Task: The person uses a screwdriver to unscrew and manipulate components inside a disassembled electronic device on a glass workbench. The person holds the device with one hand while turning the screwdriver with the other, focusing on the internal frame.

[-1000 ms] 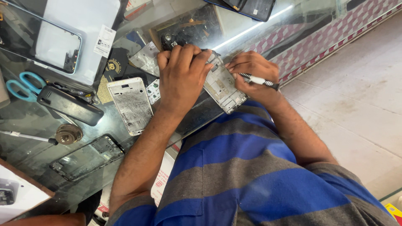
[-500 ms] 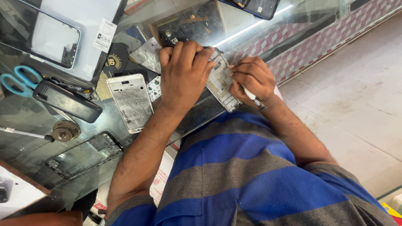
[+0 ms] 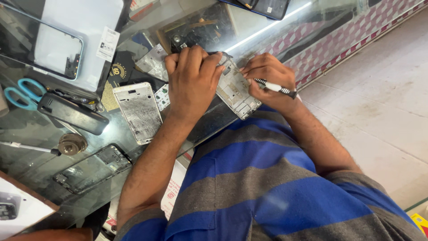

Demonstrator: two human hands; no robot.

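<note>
Phone repair shop counter. Left of the left hand [image 3: 191, 80], a glass-topped counter [image 3: 35, 160] carries a bare silver phone frame [image 3: 137, 111], blue-handled scissors [image 3: 20, 93] and a stripped black phone chassis [image 3: 91, 167].

Bright, even daylight; long white glare streak across the glass counter [image 3: 276, 24]; soft shadows beneath the forearms; slightly blurred striped shirt [image 3: 267, 187] in the foreground; mild wide-angle stretch at edges.

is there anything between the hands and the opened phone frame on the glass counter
Nothing visible. The left hand lies flat on the phone frame, pressing it to the glass counter. The right hand touches its other edge, gripping a small screwdriver.
</note>
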